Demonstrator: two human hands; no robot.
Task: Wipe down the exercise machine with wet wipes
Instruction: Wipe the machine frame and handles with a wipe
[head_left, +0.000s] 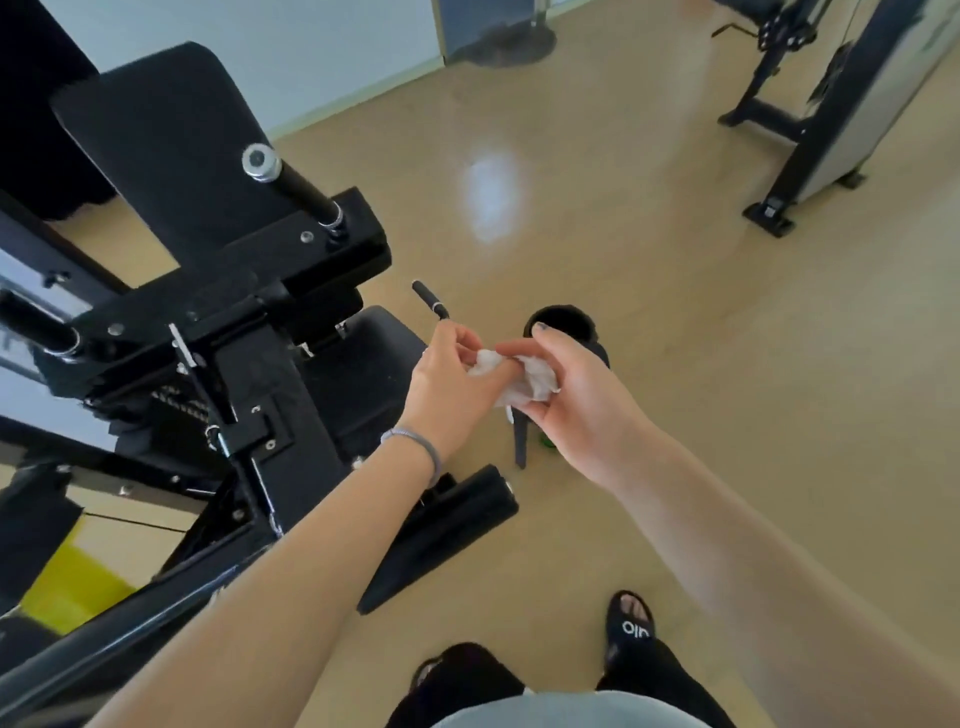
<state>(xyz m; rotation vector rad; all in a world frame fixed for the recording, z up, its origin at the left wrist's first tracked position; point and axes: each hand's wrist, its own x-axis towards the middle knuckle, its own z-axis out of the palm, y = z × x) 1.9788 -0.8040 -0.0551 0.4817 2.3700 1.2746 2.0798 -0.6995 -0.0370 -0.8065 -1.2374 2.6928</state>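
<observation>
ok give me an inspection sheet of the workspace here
surface: tan floor, glossy, with a light glare patch
job's things: crumpled white wipe held between both hands; black machine at left, wipe not touching it
clutter: black bin behind the hands; small green thing partly hidden under the right hand
grippers: left hand and right hand both pinch the wipe
cables: thin steel cable along the machine frame
surroundings: second machine at far right; pale wall; person's sandal
</observation>
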